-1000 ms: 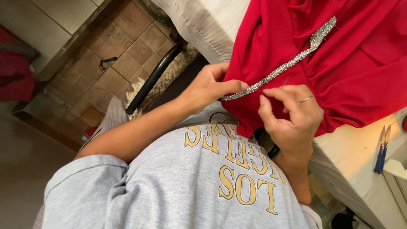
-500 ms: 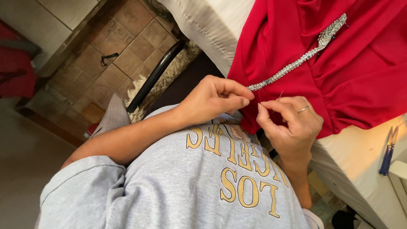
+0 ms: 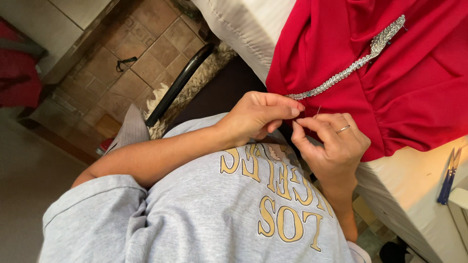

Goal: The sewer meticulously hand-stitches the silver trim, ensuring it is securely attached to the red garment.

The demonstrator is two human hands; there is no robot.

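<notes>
Left hand pinched on near end of silver braided trim strip, at front edge of red cloth draped over cream padded tabletop, right hand pinching thin needle just beside, blue-handled snips well apart near right edge.

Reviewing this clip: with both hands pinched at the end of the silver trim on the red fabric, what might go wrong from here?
The needle stands between the fingertips of the left hand and right hand, so a slip could prick a finger. The silver trim lies loose across the red fabric and might shift off line. The fabric hangs over the white cushion edge and could slide down.
</notes>
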